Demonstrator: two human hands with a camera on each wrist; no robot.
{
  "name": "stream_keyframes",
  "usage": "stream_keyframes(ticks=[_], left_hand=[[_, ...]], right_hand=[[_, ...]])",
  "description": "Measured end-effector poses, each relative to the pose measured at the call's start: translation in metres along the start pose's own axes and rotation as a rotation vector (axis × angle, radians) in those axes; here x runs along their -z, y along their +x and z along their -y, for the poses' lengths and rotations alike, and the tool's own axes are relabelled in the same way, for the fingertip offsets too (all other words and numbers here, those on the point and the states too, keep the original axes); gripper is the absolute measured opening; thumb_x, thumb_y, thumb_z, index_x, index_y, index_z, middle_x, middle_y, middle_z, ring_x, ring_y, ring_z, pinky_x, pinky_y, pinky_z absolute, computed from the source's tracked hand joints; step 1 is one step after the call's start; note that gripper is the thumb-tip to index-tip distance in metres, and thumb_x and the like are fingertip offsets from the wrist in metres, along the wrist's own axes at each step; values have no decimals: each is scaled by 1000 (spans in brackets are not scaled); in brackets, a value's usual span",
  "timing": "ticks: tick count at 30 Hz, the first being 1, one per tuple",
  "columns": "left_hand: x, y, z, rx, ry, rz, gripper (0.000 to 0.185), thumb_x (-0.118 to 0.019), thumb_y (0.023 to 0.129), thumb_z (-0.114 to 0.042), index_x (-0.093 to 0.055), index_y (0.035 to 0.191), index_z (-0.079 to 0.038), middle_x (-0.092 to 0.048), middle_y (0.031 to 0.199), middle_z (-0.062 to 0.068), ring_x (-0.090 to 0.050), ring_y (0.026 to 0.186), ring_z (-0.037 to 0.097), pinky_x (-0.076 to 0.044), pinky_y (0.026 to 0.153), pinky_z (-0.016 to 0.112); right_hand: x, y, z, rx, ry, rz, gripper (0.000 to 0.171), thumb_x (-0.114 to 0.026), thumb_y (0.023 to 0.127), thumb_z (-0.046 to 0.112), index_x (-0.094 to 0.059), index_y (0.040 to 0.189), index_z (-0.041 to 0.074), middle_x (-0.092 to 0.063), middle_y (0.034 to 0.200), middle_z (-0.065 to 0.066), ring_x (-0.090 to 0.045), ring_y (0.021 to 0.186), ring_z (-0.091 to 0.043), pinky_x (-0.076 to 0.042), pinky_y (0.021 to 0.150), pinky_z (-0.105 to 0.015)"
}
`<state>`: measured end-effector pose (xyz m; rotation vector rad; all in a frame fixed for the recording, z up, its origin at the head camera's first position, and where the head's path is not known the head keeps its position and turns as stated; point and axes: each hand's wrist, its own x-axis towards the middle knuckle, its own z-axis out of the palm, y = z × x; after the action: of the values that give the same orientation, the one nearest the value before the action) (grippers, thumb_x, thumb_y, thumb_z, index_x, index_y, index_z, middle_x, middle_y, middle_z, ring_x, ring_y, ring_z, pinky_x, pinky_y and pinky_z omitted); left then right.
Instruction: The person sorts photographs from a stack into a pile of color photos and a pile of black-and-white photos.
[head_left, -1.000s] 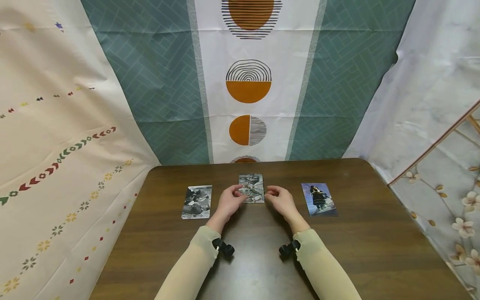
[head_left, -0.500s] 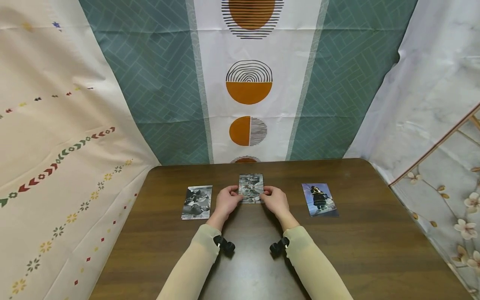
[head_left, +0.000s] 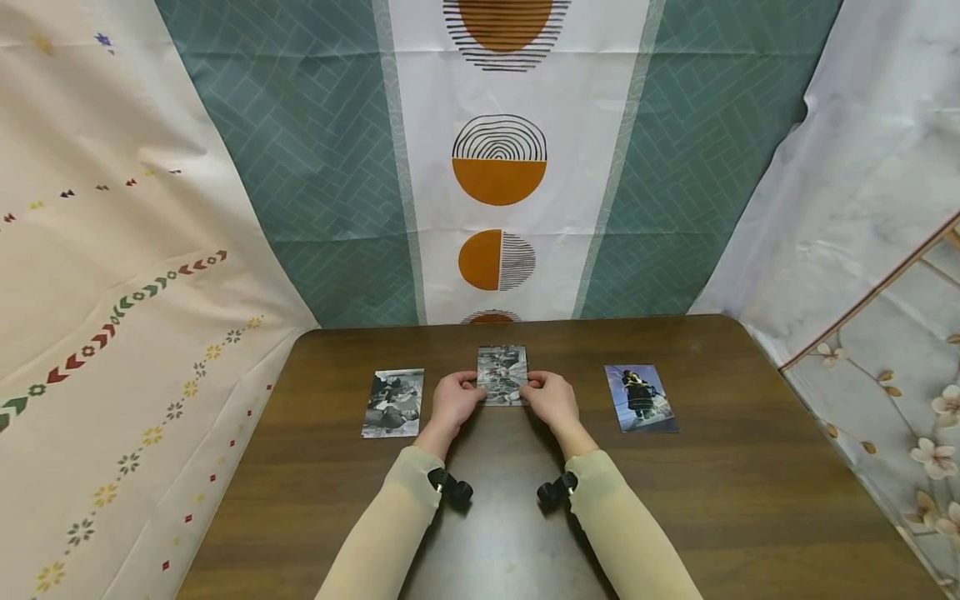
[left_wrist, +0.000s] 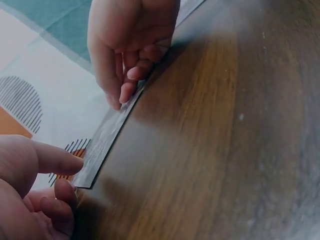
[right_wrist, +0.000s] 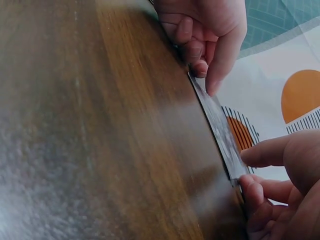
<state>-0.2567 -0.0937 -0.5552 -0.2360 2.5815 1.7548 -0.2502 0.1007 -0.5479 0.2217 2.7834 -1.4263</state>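
A black-and-white photo (head_left: 502, 373) lies at the middle of the far side of the table, a thin dark edge showing along its near side in the left wrist view. With thumb and fingers my left hand (head_left: 454, 402) pinches its left side near the front corner. At the opposite front corner, my right hand (head_left: 552, 402) pinches the right side the same way. Seen low from the right wrist, the photo (right_wrist: 217, 127) spans the gap between both hands. The fingertips under the edges are partly hidden.
Another black-and-white photo (head_left: 393, 404) lies to the left, and a colour photo of a dark-dressed figure (head_left: 641, 398) lies tilted to the right. The brown wooden table (head_left: 750, 500) ends at patterned hanging cloth (head_left: 495, 183) behind.
My right hand has moved left and inward and taken the photo's right corner. My left hand's fingers have closed on the left corner. The photo itself has barely moved.
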Motion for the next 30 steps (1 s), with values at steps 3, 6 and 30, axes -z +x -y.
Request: stream_keyframes(ticks=[3,6,30], left_hand=[[1,0,2,4,-44,14,40,-79,89,-5,-73,128,2,-52,82,-2,-48,74,15,-41,69,29],[2,-1,3,14,-83,26,41,-78,90,-4,-73,130,2,-52,83,-2,-47,73,14,-40,68,29],[0,-4,2,6,-134,7,39,-80,87,-2,-75,125,0,-63,94,4,-56,83,19,-45,68,27]], right_hand=[[0,0,0,-9,2,3,42,-71,94,22,-75,132,5,-75,114,-8,-68,107,-29,-52,92,-49],[-1,0,-1,-18,7,7,43,-70,94,22,-75,133,6,-75,116,-8,-68,108,-29,-52,93,-49],[0,-1,2,-16,33,15,49,-71,93,19,-69,138,-2,-74,122,-16,-68,114,-35,-53,97,-51]])
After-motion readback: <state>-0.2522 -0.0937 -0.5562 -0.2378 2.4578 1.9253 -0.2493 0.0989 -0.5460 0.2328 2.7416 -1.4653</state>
